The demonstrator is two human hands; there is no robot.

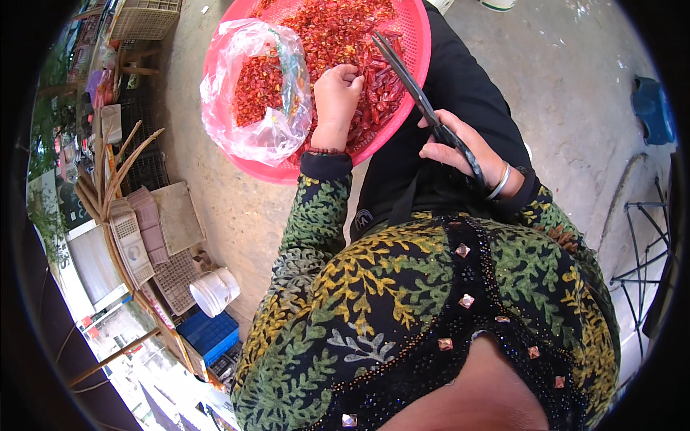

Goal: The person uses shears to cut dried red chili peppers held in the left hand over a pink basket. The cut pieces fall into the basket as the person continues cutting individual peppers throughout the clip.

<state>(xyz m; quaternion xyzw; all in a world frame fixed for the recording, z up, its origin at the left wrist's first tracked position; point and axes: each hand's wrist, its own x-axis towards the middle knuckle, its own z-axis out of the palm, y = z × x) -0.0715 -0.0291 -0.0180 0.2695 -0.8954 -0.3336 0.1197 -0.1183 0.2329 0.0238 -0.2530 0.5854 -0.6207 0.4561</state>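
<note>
A round pink plastic basket [422,54] rests by my lap, holding cut red chilli pieces [334,32] and, on its right side, whole dried red chillies [380,89]. An open clear plastic bag [215,102] with cut chilli inside sits at the basket's left. My left hand [338,97] is over the chillies with its fingers pinched together; a thin red bit, likely a chilli, shows at the fingertips. In my right hand [469,145] are long black-handled scissors [404,75], their blades reaching over the basket's right rim and looking nearly closed.
To the left stand plastic crates [175,280], a white bucket [214,292], a blue crate [209,334] and a bundle of dry branches [110,183]. At the far right are a blue plastic stool [653,110] and a black metal frame [641,264] on the concrete floor.
</note>
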